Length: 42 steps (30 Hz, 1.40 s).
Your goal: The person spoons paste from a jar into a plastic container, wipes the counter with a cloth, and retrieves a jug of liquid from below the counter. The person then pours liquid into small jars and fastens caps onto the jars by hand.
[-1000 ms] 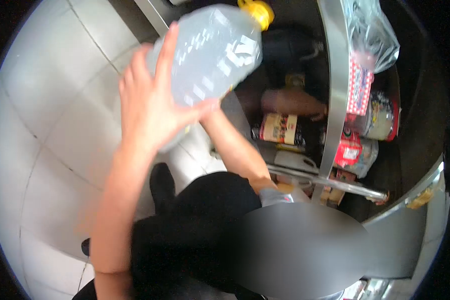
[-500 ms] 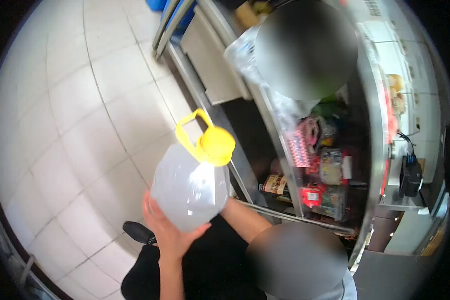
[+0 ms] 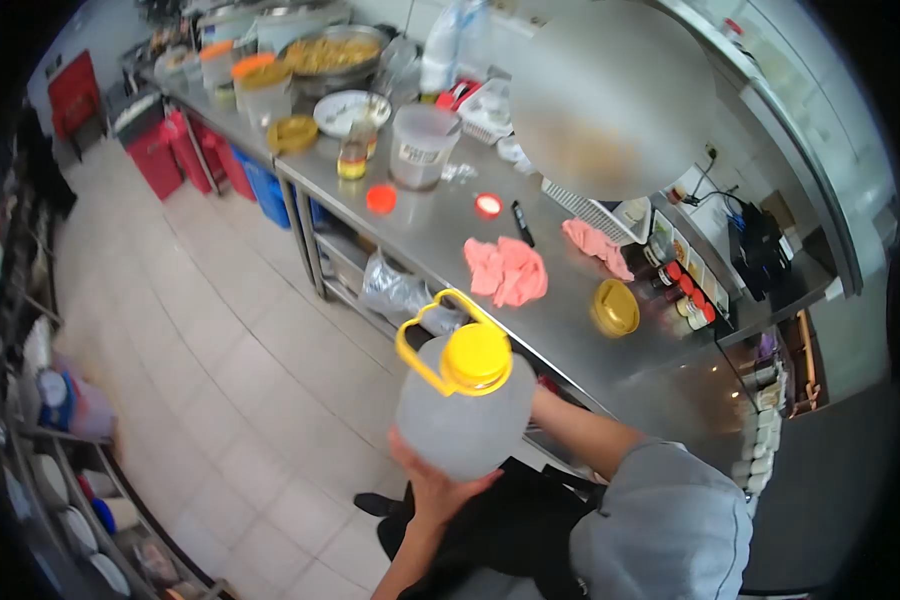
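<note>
A big translucent plastic jug (image 3: 465, 425) with a yellow cap (image 3: 477, 358) and a yellow carrying handle stands upright between my hands, in front of the steel counter's edge. My left hand (image 3: 438, 487) is wrapped around its lower left side, thumb across the front. At the jug's right side is my right hand (image 3: 542, 402), its fingers mostly hidden behind the plastic. Closest to the jug on the counter is a crumpled pink cloth (image 3: 507, 272).
The steel counter (image 3: 415, 228) holds a plastic tub (image 3: 422, 145), a white plate (image 3: 353, 112), a yellow bowl (image 3: 615, 307), a marker (image 3: 523, 224) and red-lidded jars (image 3: 685, 290). Behind is a large pan of food (image 3: 332, 55). Shelving (image 3: 100, 500) stands at the left.
My view has swung up from the counter's lower shelf and floor to the countertop. The jug stays in both hands and now appears farther right and lower in view.
</note>
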### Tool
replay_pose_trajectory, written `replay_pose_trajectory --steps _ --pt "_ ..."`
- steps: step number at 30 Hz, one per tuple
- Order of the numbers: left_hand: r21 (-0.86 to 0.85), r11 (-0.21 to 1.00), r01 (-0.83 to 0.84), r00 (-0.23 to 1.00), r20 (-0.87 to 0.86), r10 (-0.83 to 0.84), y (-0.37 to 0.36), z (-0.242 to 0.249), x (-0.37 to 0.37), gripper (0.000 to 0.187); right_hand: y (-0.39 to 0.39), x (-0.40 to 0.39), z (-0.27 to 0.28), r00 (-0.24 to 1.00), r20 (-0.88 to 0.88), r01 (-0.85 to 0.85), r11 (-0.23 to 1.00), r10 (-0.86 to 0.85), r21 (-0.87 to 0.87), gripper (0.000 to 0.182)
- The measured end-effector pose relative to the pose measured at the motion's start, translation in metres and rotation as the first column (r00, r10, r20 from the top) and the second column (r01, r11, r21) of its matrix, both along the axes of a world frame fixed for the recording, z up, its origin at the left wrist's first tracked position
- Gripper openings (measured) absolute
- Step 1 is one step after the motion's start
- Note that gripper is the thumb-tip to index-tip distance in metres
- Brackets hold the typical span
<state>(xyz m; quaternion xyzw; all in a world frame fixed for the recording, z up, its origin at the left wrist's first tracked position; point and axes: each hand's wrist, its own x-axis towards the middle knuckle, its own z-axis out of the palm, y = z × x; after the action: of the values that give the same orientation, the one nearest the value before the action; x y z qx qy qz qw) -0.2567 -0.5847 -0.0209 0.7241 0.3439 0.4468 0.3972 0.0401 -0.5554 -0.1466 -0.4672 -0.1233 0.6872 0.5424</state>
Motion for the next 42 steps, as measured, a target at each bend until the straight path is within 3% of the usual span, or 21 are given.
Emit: replay_pose_trajectory --steps 2,3,6,8,15,17,21,23,24,25,26,28,31,34,37,42 --pt "0.266 0.961 0.073 0.995 -0.085 -0.052 0.021 0.035 0.036 0.152 -0.005 0.037 0.045 0.999 0.023 0.046 0.997 -0.048 0.061 0.04" --pt "0.201 0.972 0.121 0.982 -0.164 -0.089 0.028 0.046 0.056 0.153 -0.003 0.055 0.063 0.998 0.033 0.059 0.994 -0.062 0.089 0.04" --pt "0.072 0.978 0.194 0.981 -0.002 -0.194 0.048 0.056 0.121 0.154 0.004 0.105 0.092 0.995 0.053 0.076 0.985 -0.085 0.157 0.039" --pt "0.068 0.975 0.211 0.977 0.018 -0.213 0.061 0.054 0.162 0.159 0.013 0.136 0.104 0.996 0.051 0.069 0.979 -0.08 0.19 0.038" --pt "-0.073 0.985 0.157 0.986 0.06 -0.153 0.094 0.004 0.226 0.155 0.053 0.183 0.072 0.993 -0.11 0.002 0.954 0.033 0.299 0.036" --pt "-0.022 0.99 0.141 0.99 0.011 -0.141 0.114 -0.009 0.228 0.149 0.088 0.179 0.071 0.984 -0.155 -0.016 0.922 0.082 0.386 0.035" --pt "0.204 0.972 0.115 0.911 -0.412 -0.022 0.163 0.003 0.219 0.154 0.182 0.165 0.082 0.987 -0.14 0.014 0.824 0.079 0.566 0.034" --pt "0.066 0.983 0.172 0.94 -0.309 -0.144 0.205 0.004 0.211 0.152 0.209 0.18 0.086 0.998 0.066 -0.025 0.805 -0.017 0.592 0.033" --pt "0.028 0.981 0.192 0.945 -0.274 -0.178 0.218 0.003 0.207 0.152 0.214 0.191 0.094 0.928 0.361 -0.138 0.811 -0.095 0.568 0.029" --pt "-0.01 0.977 0.213 0.949 -0.237 -0.209 0.23 0.003 0.204 0.151 0.218 0.201 0.102 0.766 0.622 -0.23 0.835 -0.162 0.501 0.025" --pt "-0.011 0.974 0.225 0.945 -0.239 -0.221 0.242 0.007 0.201 0.151 0.213 0.201 0.144 0.547 0.815 -0.216 0.908 -0.193 0.36 0.02" --pt "0.003 0.965 0.261 0.931 -0.266 -0.251 0.266 0.015 0.199 0.152 0.232 0.224 0.134 0.124 0.957 -0.033 0.963 -0.261 0.267 0.025" --pt "0.053 0.943 0.328 0.883 -0.373 -0.286 0.286 0.012 0.194 0.154 0.254 0.232 0.121 -0.206 0.951 0.075 0.965 -0.232 0.251 0.023" --pt "0.122 0.921 0.371 0.821 -0.505 -0.264 0.296 0.005 0.19 0.157 0.28 0.243 0.112 -0.258 0.965 0.183 0.978 -0.048 0.098 0.028" --pt "0.116 0.92 0.373 0.813 -0.519 -0.264 0.295 0.012 0.19 0.157 0.294 0.243 0.109 -0.333 0.921 0.182 0.972 0.201 -0.147 0.037" --pt "-0.001 0.862 0.507 0.764 -0.462 -0.45 0.305 0.031 0.183 0.152 0.308 0.243 0.105 -0.416 0.853 0.192 0.947 0.316 -0.258 0.045"
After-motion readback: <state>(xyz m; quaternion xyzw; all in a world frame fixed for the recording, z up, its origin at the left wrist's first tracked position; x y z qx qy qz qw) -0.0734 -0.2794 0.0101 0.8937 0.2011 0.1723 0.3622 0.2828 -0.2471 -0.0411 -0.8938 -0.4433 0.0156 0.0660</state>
